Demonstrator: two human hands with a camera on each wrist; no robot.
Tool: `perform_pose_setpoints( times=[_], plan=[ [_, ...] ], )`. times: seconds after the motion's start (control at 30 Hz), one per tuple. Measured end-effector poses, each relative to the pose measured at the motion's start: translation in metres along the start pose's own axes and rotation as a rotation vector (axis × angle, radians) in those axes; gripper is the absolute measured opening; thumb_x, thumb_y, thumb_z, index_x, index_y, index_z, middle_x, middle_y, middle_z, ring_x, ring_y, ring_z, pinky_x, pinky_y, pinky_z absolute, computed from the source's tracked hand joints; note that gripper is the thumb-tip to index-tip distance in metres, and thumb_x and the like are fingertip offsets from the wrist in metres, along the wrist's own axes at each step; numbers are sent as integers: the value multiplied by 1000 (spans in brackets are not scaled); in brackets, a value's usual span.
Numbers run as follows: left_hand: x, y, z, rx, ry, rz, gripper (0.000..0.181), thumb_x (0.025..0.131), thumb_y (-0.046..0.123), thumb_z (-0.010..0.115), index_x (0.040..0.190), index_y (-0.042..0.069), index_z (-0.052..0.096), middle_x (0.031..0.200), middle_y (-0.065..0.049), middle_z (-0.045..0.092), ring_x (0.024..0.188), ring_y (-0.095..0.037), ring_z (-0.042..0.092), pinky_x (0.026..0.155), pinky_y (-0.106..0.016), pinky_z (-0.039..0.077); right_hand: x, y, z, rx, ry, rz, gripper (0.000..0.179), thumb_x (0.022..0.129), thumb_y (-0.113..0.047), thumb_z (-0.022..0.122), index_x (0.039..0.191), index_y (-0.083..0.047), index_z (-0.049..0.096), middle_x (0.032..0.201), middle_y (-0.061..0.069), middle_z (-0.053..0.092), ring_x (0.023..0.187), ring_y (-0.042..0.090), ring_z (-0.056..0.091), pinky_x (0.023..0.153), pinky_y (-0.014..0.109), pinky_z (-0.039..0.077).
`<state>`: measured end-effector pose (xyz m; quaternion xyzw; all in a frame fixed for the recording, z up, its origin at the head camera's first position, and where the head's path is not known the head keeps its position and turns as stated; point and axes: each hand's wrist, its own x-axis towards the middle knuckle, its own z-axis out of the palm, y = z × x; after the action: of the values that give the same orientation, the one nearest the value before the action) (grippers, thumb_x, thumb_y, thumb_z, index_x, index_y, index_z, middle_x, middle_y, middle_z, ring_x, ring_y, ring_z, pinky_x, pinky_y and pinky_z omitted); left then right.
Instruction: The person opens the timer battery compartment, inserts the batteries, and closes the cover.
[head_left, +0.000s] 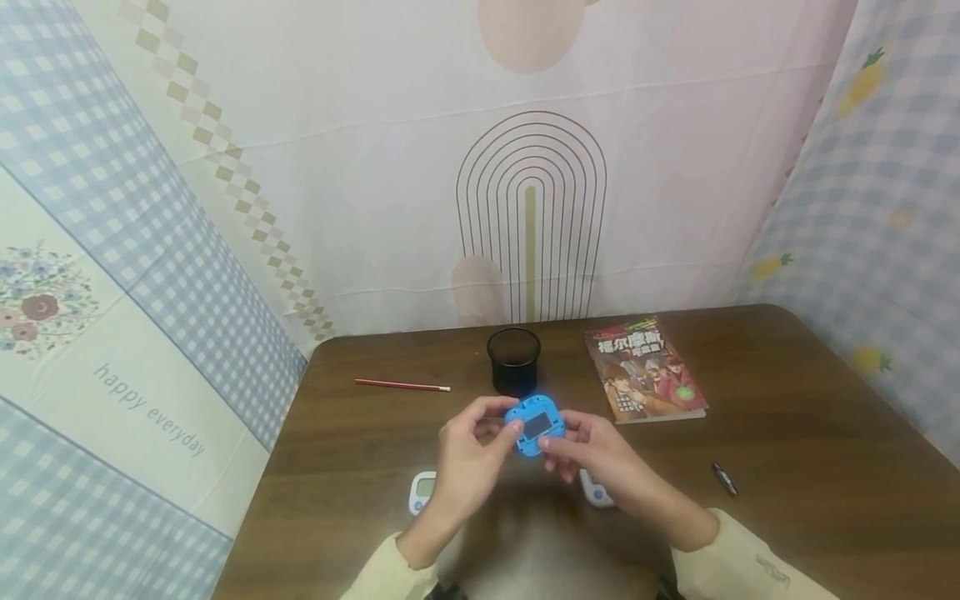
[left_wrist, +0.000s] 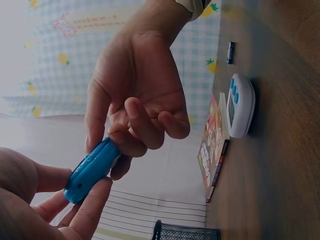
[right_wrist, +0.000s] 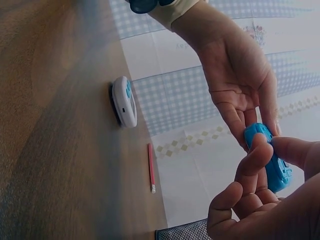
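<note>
In the head view a blue digital timer (head_left: 551, 411), a rounded square, is held up above the table with a dark rectangle on the face turned to me. My left hand (head_left: 463, 462) pinches its left side between thumb and fingers. From the other side my right hand (head_left: 611, 458) grips the lower right edge, its thumb on that face. Both wrist views show the blue timer (left_wrist: 90, 170) edge-on between the two hands. A white timer (head_left: 422, 493) with a grey display lies beside the left wrist. Another white timer (head_left: 597, 492) is partly hidden under the right hand.
A black mesh pen holder (head_left: 514, 371) stands behind the hands. To its left lies a red pencil (head_left: 401, 385); to its right, a comic-style book (head_left: 645, 371). A small dark battery (head_left: 724, 478) lies on the brown table (head_left: 810, 400) at right. Patterned cloths hang around.
</note>
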<state>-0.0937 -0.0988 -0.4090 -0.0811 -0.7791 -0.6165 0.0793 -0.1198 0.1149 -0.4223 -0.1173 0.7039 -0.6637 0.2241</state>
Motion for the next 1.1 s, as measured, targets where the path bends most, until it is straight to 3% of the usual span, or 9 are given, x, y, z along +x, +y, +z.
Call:
perform_pose_setpoints(
  times=[0.63,0.97,1.1],
  plan=[
    [0,-3,3,8,14,15,22,99,16,76,121,13,75,116,-7,76,91,-19,74,76,-23,63,1,1,0,-30,-8,-23,46,103,-25,70,133,8,56,83,4,70,68,13,64,67,25,57],
    [0,-4,4,-11,14,-5,23,99,13,76,122,13,75,116,-8,74,92,-21,74,77,-25,64,3,1,1,-50,21,-9,40,103,-27,71,125,5,61,81,4,69,67,14,63,66,25,57],
    [0,-5,4,-17,12,-16,23,99,12,75,122,13,74,116,-8,74,92,-20,74,77,-25,64,2,1,1,-52,24,-14,44,103,-27,71,128,7,59,80,4,68,67,14,63,65,26,57]
  ],
)
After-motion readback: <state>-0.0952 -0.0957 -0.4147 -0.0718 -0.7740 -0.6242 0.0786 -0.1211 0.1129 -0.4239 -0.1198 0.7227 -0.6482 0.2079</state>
